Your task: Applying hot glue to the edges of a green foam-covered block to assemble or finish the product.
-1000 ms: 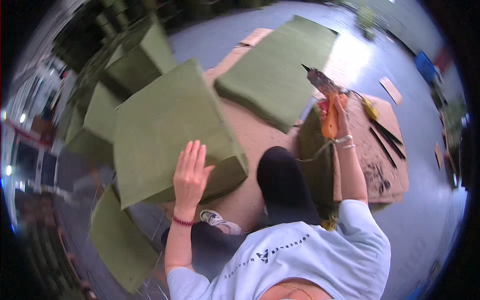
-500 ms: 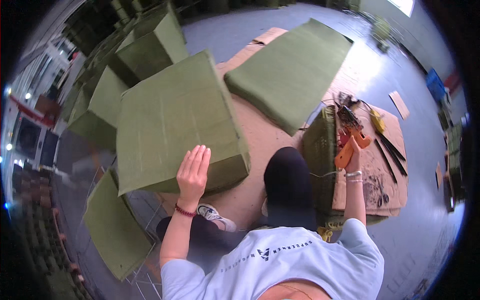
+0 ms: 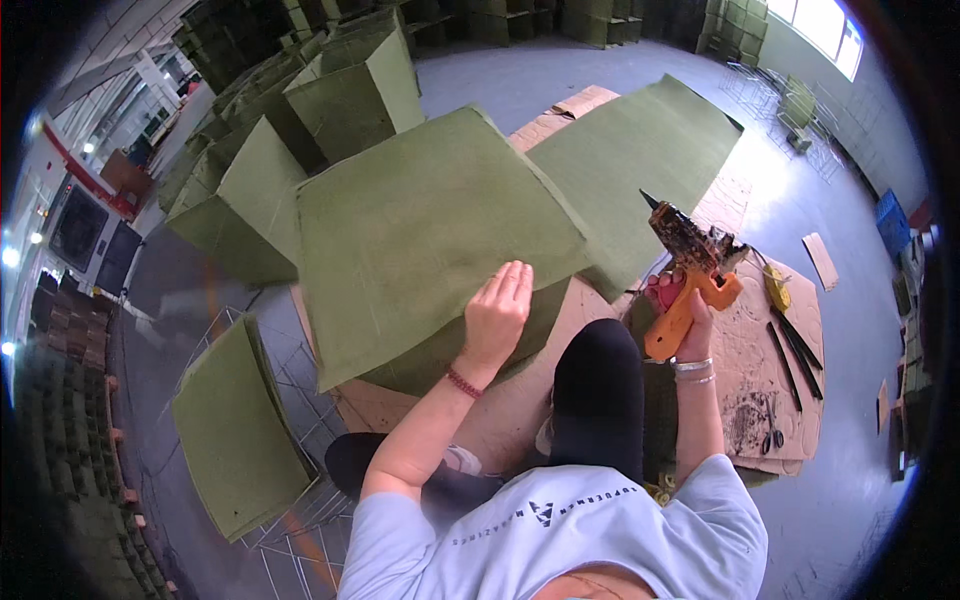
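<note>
Head view. Left hand (image 3: 497, 312) flat, fingers together and stretched, palm down on near edge of big green felt-covered box (image 3: 430, 235); not gripping, just pressing on top panel. Red bracelet (image 3: 463, 382) at wrist. Right hand (image 3: 685, 318) clamped round orange handle of glue gun (image 3: 692, 272), fingers wrapped tight, nozzle pointing up and away toward far left, gun raised clear of the floor. Silver bangles (image 3: 692, 370) on right wrist.

Box sits on cardboard sheet (image 3: 760, 350) on the floor, at its left part, top panel tilted toward camera, near corner just over kneeling legs in black trousers (image 3: 598, 385). Flat green felt sheet (image 3: 640, 165) lying beyond, at far right edge of cardboard, touching box's right side or just behind it; can't tell which. On right part of cardboard: long dark tools (image 3: 790, 350) side by side, scissors (image 3: 770, 438) near the near edge, glue stains around.

Left of box, more green-covered boxes (image 3: 300, 130) stacked, well apart from hands. Green panel on wire frame (image 3: 235, 430) lower left on grey floor (image 3: 860, 300).
</note>
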